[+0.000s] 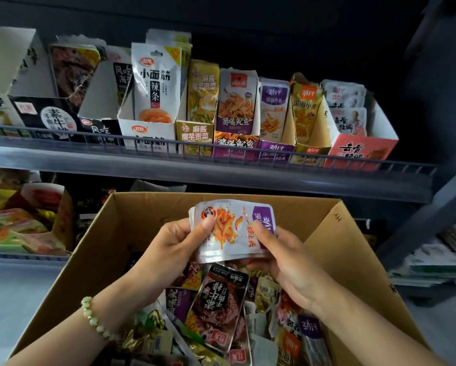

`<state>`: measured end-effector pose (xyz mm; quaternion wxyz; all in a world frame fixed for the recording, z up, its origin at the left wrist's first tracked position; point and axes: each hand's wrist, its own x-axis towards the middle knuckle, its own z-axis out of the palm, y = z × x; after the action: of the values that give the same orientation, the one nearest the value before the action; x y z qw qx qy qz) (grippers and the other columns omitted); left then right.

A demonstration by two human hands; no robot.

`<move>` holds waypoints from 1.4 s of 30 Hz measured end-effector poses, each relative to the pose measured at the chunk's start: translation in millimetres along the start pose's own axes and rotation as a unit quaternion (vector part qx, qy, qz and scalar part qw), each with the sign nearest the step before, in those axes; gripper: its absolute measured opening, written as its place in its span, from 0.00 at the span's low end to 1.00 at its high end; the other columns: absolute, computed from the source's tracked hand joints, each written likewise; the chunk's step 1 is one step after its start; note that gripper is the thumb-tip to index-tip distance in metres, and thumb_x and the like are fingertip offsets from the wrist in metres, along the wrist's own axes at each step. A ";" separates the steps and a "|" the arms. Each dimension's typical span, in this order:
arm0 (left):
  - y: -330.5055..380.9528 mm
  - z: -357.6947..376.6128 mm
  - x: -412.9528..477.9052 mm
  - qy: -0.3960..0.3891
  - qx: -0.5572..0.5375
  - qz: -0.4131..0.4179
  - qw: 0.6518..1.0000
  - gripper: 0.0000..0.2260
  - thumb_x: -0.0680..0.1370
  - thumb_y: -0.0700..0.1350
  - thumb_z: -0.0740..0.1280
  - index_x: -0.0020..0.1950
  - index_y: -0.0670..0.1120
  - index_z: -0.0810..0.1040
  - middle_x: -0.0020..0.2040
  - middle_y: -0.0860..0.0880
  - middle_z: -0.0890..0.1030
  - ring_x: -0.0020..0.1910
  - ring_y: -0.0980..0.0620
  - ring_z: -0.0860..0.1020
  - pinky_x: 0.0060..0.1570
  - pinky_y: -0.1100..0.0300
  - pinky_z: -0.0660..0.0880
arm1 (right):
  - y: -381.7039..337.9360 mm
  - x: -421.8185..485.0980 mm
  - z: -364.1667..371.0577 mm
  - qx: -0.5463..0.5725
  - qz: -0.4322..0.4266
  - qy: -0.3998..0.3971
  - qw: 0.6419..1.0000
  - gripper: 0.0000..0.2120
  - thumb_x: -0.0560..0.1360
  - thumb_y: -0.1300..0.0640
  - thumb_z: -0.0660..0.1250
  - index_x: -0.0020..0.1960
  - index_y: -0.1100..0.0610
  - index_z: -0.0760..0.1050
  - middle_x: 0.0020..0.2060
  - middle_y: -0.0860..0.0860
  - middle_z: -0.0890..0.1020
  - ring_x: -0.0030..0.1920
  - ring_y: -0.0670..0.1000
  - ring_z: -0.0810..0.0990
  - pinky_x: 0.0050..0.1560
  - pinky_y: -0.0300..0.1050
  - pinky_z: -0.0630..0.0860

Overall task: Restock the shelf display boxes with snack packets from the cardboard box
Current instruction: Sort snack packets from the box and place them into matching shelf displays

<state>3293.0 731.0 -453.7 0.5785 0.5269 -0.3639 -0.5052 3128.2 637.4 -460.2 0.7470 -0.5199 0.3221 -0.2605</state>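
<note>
Over the open cardboard box (142, 215), you're holding a stack of purple-and-silver packets (229, 228) between both hands, clear of the loose packets heaped below. Your left hand (168, 249) pinches the silver end, thumb on the printed face; your right hand (282, 257) clamps the purple-header end the same way, fingers curled underneath. The stack lies sideways, long axis left to right, purple header pointing right. The matching purple display box (275, 151) sits on the shelf (221, 178) above and a little to the right, fourth from the right end, and the packets already in it (273, 109) stand upright with the header on top. So the target is up, forward and on your right hand's side, which looks like the nearer one to carry it. By my reading, you'll need a quarter turn that brings the purple end up before the stack can drop in behind the others.
</note>
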 end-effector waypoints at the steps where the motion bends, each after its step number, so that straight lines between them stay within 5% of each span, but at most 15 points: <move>1: 0.9 0.2 -0.7 -0.005 0.003 0.009 1.000 0.18 0.74 0.51 0.61 0.48 0.38 0.83 0.46 0.41 0.85 0.43 0.46 0.85 0.40 0.61 0.81 | 0.9 0.7 0.0 0.017 0.018 -0.012 1.000 0.21 0.69 0.49 0.65 0.56 0.60 0.77 0.42 0.52 0.86 0.38 0.47 0.84 0.33 0.36 0.79; 5: 1.6 2.2 2.5 0.051 0.019 0.069 0.996 0.13 0.74 0.48 0.63 0.47 0.41 0.81 0.44 0.44 0.86 0.41 0.50 0.85 0.38 0.64 0.80 | 2.2 4.1 -5.0 0.041 0.031 0.006 0.999 0.21 0.69 0.51 0.67 0.59 0.60 0.76 0.45 0.53 0.86 0.40 0.47 0.84 0.33 0.37 0.79; 8: -0.6 -3.2 9.7 0.095 0.000 0.030 0.995 0.13 0.72 0.49 0.65 0.47 0.40 0.79 0.44 0.43 0.86 0.42 0.50 0.84 0.38 0.62 0.80 | -1.9 7.2 -11.2 -0.058 -0.004 0.039 0.998 0.23 0.68 0.49 0.68 0.60 0.57 0.75 0.42 0.49 0.86 0.38 0.46 0.83 0.36 0.38 0.80; 10: 0.1 -6.4 12.1 0.069 -0.035 -0.025 0.997 0.15 0.72 0.50 0.65 0.49 0.40 0.81 0.47 0.40 0.85 0.43 0.48 0.84 0.40 0.61 0.81 | -3.8 8.4 -13.3 -0.080 -0.010 0.039 0.996 0.24 0.67 0.48 0.68 0.60 0.57 0.74 0.44 0.50 0.85 0.39 0.46 0.83 0.37 0.39 0.80; 16: 0.6 -3.5 12.2 -0.015 -0.151 -0.063 0.986 0.15 0.74 0.48 0.62 0.51 0.44 0.85 0.45 0.42 0.85 0.42 0.51 0.84 0.43 0.60 0.82 | -5.7 2.9 -10.2 0.095 0.081 -0.027 0.992 0.21 0.68 0.56 0.68 0.60 0.62 0.76 0.47 0.58 0.85 0.40 0.50 0.84 0.33 0.38 0.80; 23: 25.9 2.9 33.1 0.041 0.031 -0.018 0.999 0.12 0.77 0.47 0.64 0.55 0.44 0.81 0.49 0.44 0.85 0.50 0.47 0.84 0.48 0.59 0.81 | -41.4 10.6 -27.8 -0.092 -0.044 0.106 0.989 0.26 0.63 0.48 0.72 0.60 0.54 0.76 0.50 0.50 0.85 0.51 0.49 0.84 0.52 0.46 0.80; 26: 50.6 14.6 54.5 0.038 0.120 0.037 0.991 0.08 0.79 0.45 0.64 0.52 0.46 0.81 0.45 0.49 0.86 0.47 0.51 0.84 0.44 0.61 0.81 | -72.4 16.1 -40.6 -0.138 -0.095 0.127 0.978 0.23 0.64 0.47 0.72 0.57 0.51 0.77 0.49 0.49 0.85 0.49 0.48 0.84 0.49 0.45 0.80; 30: 85.2 22.4 93.6 0.051 0.311 0.175 0.933 0.10 0.80 0.48 0.63 0.59 0.51 0.77 0.48 0.55 0.84 0.48 0.59 0.82 0.49 0.61 0.79 | -124.8 30.8 -66.0 -0.172 -0.157 0.163 0.959 0.13 0.71 0.53 0.71 0.55 0.51 0.77 0.49 0.49 0.85 0.49 0.46 0.84 0.46 0.43 0.82; 33: 107.3 24.4 124.5 0.064 0.493 0.249 0.831 0.16 0.79 0.53 0.63 0.66 0.53 0.72 0.56 0.56 0.80 0.53 0.58 0.79 0.53 0.58 0.78 | -163.6 46.5 -81.4 -0.228 -0.185 0.182 0.938 0.12 0.73 0.54 0.71 0.55 0.51 0.77 0.49 0.49 0.84 0.49 0.47 0.84 0.48 0.45 0.82; 36: 116.9 27.3 149.3 0.047 0.614 0.241 0.751 0.20 0.79 0.57 0.62 0.70 0.56 0.68 0.68 0.53 0.73 0.62 0.52 0.75 0.59 0.55 0.74 | -193.7 66.7 -88.8 -0.279 -0.214 0.191 0.917 0.15 0.74 0.57 0.70 0.60 0.56 0.76 0.49 0.50 0.83 0.46 0.46 0.83 0.39 0.38 0.81; 38: 117.2 27.4 163.8 0.022 0.652 0.204 0.730 0.22 0.79 0.60 0.60 0.71 0.56 0.68 0.70 0.52 0.71 0.60 0.51 0.76 0.58 0.55 0.74 | -210.5 84.7 -90.9 -0.307 -0.227 0.199 0.903 0.16 0.74 0.57 0.71 0.61 0.58 0.75 0.50 0.51 0.82 0.45 0.45 0.82 0.37 0.36 0.80; 42: 113.0 25.4 184.9 -0.028 0.651 0.172 0.739 0.18 0.78 0.63 0.59 0.64 0.57 0.73 0.57 0.56 0.79 0.48 0.56 0.78 0.51 0.57 0.77 | -230.0 125.2 -83.7 -0.448 -0.229 0.174 0.846 0.11 0.73 0.58 0.73 0.52 0.57 0.74 0.42 0.47 0.79 0.39 0.40 0.77 0.29 0.27 0.71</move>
<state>3333.1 538.4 -359.3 0.1610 0.6891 -0.7046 -0.0518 3134.9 421.3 -290.4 0.2833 -0.8033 0.4005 -0.3376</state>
